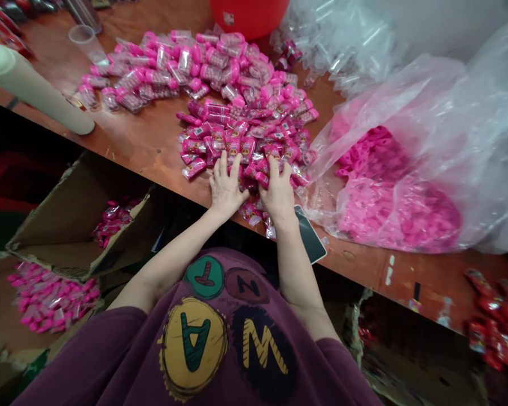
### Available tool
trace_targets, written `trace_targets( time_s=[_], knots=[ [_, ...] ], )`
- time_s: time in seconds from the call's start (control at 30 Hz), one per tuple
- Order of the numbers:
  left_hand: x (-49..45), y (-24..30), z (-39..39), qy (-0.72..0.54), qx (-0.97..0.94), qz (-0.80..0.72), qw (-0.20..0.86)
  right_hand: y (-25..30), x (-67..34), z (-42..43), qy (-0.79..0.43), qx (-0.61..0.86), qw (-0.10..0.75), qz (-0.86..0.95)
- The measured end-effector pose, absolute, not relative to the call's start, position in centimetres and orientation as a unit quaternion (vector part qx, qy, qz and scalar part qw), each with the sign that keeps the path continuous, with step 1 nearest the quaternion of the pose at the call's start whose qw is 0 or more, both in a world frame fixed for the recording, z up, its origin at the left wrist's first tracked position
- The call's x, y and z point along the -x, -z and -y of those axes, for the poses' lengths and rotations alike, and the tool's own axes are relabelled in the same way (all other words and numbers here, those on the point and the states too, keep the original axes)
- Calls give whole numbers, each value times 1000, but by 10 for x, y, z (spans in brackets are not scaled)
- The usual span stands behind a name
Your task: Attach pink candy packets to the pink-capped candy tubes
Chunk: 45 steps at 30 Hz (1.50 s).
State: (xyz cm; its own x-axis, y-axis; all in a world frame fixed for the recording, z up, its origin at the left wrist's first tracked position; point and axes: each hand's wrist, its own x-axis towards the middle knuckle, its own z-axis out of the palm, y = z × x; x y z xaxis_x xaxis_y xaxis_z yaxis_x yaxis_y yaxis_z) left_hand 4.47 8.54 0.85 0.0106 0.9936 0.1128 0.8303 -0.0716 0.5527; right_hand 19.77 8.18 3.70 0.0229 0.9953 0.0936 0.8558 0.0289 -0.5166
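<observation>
My left hand lies palm down with its fingers spread, fingertips touching the near edge of a heap of pink wrapped packets. Beside it, my right hand rests on the same heap, fingers stretched forward and apart. A few more packets lie between the two wrists at the table's edge. Behind the packets spreads a pile of small clear tubes with pink caps, filled with pink beads. Under my right wrist, a dark flat phone-like device sticks out past the table edge.
A large clear bag of pink pieces stands at the right. Clear plastic pieces and a red tub are at the back. At left stand a white cylinder and a clear cup. Below the table is a cardboard box.
</observation>
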Motion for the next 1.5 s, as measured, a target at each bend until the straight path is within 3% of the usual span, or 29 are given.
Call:
trace_targets(
  time_s=[0.37,0.73,1.27,1.5],
  knots=[
    [-15,5,-130,-329,-683,-640,124,-23,-144,-135,-130,638,272,709],
    [70,-6,-143,-233,-715,-657,50,23,-72,-155,-115,595,370,704],
    [188,-2,-154,-249,-659,-708,38,35,53,-180,-127,533,390,740],
    [256,1,-124,-268,-613,-743,25,18,121,-161,-209,505,312,777]
  ],
)
